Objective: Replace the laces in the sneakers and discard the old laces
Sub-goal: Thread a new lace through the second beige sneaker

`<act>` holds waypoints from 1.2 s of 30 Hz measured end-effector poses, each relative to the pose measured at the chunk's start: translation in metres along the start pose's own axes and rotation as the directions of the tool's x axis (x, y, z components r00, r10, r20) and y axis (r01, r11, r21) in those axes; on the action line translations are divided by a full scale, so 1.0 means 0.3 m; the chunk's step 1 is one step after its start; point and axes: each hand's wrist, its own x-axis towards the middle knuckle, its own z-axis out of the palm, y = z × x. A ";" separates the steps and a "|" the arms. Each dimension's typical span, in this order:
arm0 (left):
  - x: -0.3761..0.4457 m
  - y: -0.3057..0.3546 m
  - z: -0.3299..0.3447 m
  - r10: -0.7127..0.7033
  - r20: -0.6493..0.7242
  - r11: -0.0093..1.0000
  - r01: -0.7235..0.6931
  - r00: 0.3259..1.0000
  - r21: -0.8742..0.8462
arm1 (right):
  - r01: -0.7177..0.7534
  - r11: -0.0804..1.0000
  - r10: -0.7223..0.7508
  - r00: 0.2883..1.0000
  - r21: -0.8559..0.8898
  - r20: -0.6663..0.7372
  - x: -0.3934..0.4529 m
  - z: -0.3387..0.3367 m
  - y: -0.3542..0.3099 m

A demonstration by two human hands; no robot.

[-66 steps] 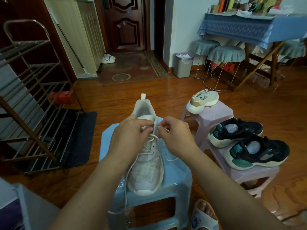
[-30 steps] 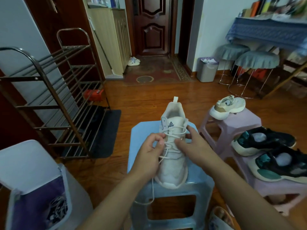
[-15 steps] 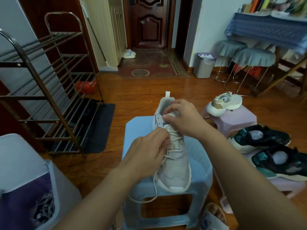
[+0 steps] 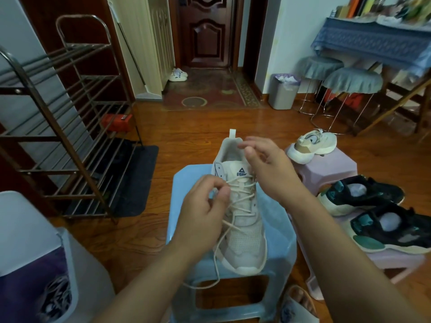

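pale sneaker (image 4: 242,220) toe-near on blue stool (image 4: 186,183), at a handy height for lacing | lace (image 4: 235,201) crossing eyelets, loose end hanging at 6 o'clock | left hand (image 4: 205,215) fingers (image 4: 224,194) curled, pinching lace to feed or tighten it | right hand (image 4: 268,164) at 1 o'clock over collar, fingers loosely spread, holding nothing visible | bin (image 4: 35,264) with old laces at 8 o'clock

Single head cam, looks fwd/down, close over blue stool (image 4: 186,183); room beyond.
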 end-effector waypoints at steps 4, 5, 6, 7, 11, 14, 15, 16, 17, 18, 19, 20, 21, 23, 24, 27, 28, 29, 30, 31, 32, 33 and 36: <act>0.032 0.083 -0.046 -0.045 -0.099 0.980 0.024 0.994 -0.200 | 0.018 0.989 -0.051 0.974 0.146 0.221 -0.077 -0.030 -0.146; 0.038 0.093 -0.050 -0.034 -0.109 0.978 0.011 0.994 -0.208 | 0.001 0.985 -0.050 0.956 0.170 0.288 -0.101 -0.017 -0.167; 0.044 0.096 -0.051 -0.033 -0.112 0.980 0.010 0.993 -0.200 | -0.024 0.981 -0.036 0.952 0.192 0.303 -0.118 -0.004 -0.176; 0.048 0.095 -0.050 -0.042 -0.113 0.983 0.021 0.993 -0.182 | -0.062 0.974 -0.004 0.957 0.218 0.288 -0.125 0.005 -0.177; 0.068 0.069 -0.043 -0.107 -0.170 0.985 0.081 0.980 -0.154 | -0.163 0.961 0.104 0.962 0.224 0.254 -0.104 -0.038 -0.140; 0.087 0.062 -0.047 -0.117 -0.153 0.987 0.097 0.981 -0.128 | -0.147 0.959 0.088 0.967 0.241 0.239 -0.105 -0.056 -0.130; 0.090 0.064 -0.048 -0.118 -0.134 0.987 0.102 0.984 -0.122 | -0.132 0.965 0.080 0.971 0.227 0.226 -0.107 -0.051 -0.129; 0.095 0.064 -0.048 -0.131 -0.129 0.985 0.115 0.983 -0.128 | -0.111 0.976 0.071 0.976 0.187 0.208 -0.104 -0.043 -0.123; 0.100 0.062 -0.045 -0.157 -0.133 0.980 0.138 0.979 -0.140 | -0.088 0.988 0.064 0.981 0.128 0.181 -0.096 -0.035 -0.114; 0.106 0.057 -0.038 -0.197 -0.145 0.973 0.176 0.970 -0.148 | -0.068 0.996 0.060 0.988 0.055 0.142 -0.086 -0.029 -0.102; 0.112 0.053 -0.028 -0.249 -0.161 0.963 0.226 0.955 -0.146 | -0.049 0.998 0.051 0.995 -0.025 0.091 -0.075 -0.024 -0.088; 0.119 0.044 -0.015 -0.300 -0.177 0.952 0.281 0.937 -0.123 | -0.026 0.994 0.031 0.999 -0.110 0.037 -0.064 -0.017 -0.077; 0.127 0.034 -0.001 -0.341 -0.186 0.940 0.336 0.922 -0.058 | -0.008 0.981 0.007 1.000 -0.192 -0.004 -0.056 -0.007 -0.067; 0.142 0.016 0.021 -0.385 -0.185 0.912 0.404 0.904 0.075 | 0.050 0.932 -0.068 0.997 -0.359 -0.038 -0.046 0.025 -0.052; 0.149 0.008 0.027 -0.398 -0.192 0.904 0.419 0.897 0.082 | 0.089 0.894 -0.119 0.992 -0.439 -0.040 -0.041 0.044 -0.048; 0.153 -0.010 0.018 -0.472 -0.239 0.881 0.447 0.849 -0.154 | 0.193 0.806 -0.243 0.970 -0.560 -0.015 -0.033 0.094 -0.039; 0.148 -0.016 0.012 -0.497 -0.232 0.861 0.442 0.836 -0.251 | 0.221 0.790 -0.277 0.961 -0.573 -0.011 -0.032 0.106 -0.042; 0.142 -0.020 0.008 -0.516 -0.216 0.840 0.440 0.829 -0.318 | 0.244 0.777 -0.307 0.951 -0.580 -0.012 -0.031 0.119 -0.045; 0.136 -0.024 0.007 -0.532 -0.203 0.821 0.442 0.822 -0.360 | 0.257 0.766 -0.329 0.944 -0.589 -0.015 -0.031 0.130 -0.050; 0.134 -0.026 0.006 -0.542 -0.200 0.811 0.445 0.816 -0.380 | 0.260 0.757 -0.339 0.941 -0.599 -0.021 -0.029 0.141 -0.055; 0.134 -0.026 0.006 -0.544 -0.204 0.809 0.444 0.814 -0.385 | 0.253 0.754 -0.338 0.941 -0.606 -0.027 -0.025 0.148 -0.058; 0.135 -0.029 0.006 -0.536 -0.207 0.814 0.436 0.818 -0.383 | 0.245 0.753 -0.334 0.942 -0.611 -0.034 -0.021 0.154 -0.058; 0.137 -0.029 0.007 -0.495 -0.201 0.843 0.411 0.845 -0.347 | 0.219 0.757 -0.312 0.949 -0.616 -0.046 -0.016 0.158 -0.049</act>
